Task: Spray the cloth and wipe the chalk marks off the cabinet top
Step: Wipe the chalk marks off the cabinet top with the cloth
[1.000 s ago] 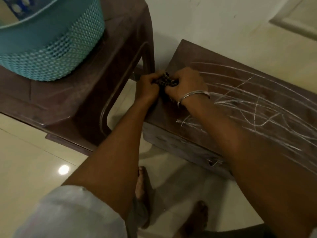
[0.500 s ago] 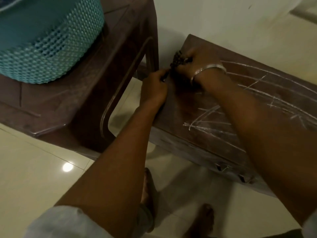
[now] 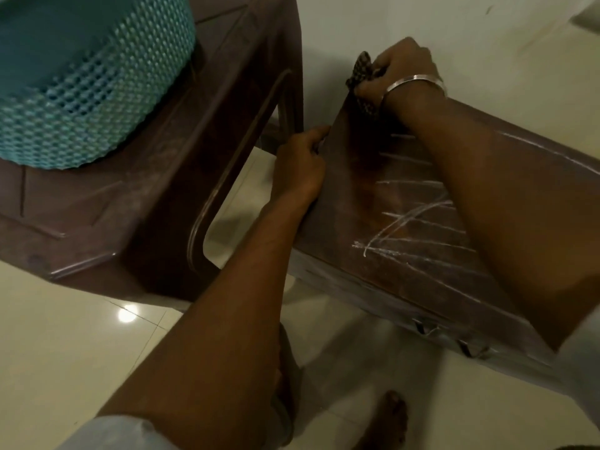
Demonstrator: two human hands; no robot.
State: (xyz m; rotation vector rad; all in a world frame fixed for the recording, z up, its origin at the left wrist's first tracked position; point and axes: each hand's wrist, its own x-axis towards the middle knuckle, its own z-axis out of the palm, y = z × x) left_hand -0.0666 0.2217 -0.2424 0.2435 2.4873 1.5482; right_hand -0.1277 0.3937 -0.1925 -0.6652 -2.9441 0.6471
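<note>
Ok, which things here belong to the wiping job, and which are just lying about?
In the job: cloth, gripped by the right hand; chalk marks; cabinet top, its edge held by the left hand.
Lying about: teal basket; brown stool under it.

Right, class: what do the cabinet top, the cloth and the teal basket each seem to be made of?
The cabinet top is dark brown with a dull sheen: wood or wood-look plastic, cannot tell which. The cloth looks like soft woven fabric: checked, crumpled into folds. The basket looks like teal moulded plastic: a regular lattice of holes.
</note>
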